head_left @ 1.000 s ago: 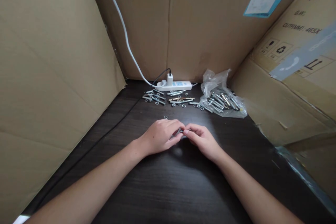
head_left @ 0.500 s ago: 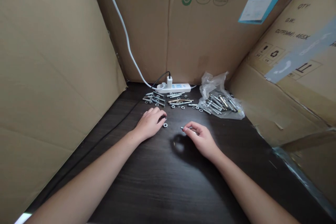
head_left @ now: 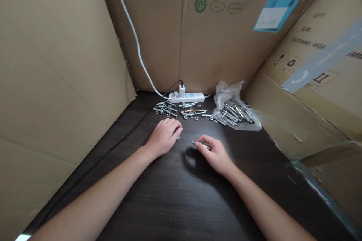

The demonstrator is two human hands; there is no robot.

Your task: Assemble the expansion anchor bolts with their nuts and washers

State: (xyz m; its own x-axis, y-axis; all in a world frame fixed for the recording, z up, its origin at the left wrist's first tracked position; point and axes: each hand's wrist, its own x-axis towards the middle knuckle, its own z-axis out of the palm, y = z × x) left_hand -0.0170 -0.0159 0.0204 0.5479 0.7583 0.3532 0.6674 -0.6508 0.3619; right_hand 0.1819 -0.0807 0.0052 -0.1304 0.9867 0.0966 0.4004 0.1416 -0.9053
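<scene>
My right hand [head_left: 213, 151] pinches a metal bolt [head_left: 207, 146] between thumb and fingers, a little above the dark table. The bolt's tip points left, past the fingertips. My left hand [head_left: 166, 135] rests low over the table with its fingers curled and the thumb drawn in. Whatever lies between those fingertips is hidden. A metal nut [head_left: 178, 138] sits right beside the left thumb, partly covered by it.
Loose bolts [head_left: 194, 112], nuts and washers lie behind the hands. A clear plastic bag [head_left: 256, 124] of bolts is at the back right. Behind them are a white power strip [head_left: 195, 97] and cardboard boxes [head_left: 158, 37]; a black cable [head_left: 113, 145] runs along the left.
My left fingers and thumb have closed together and shifted right over the nut, covering part of it. My right hand still grips the bolt, slightly further left. The camera view has tilted a little.
</scene>
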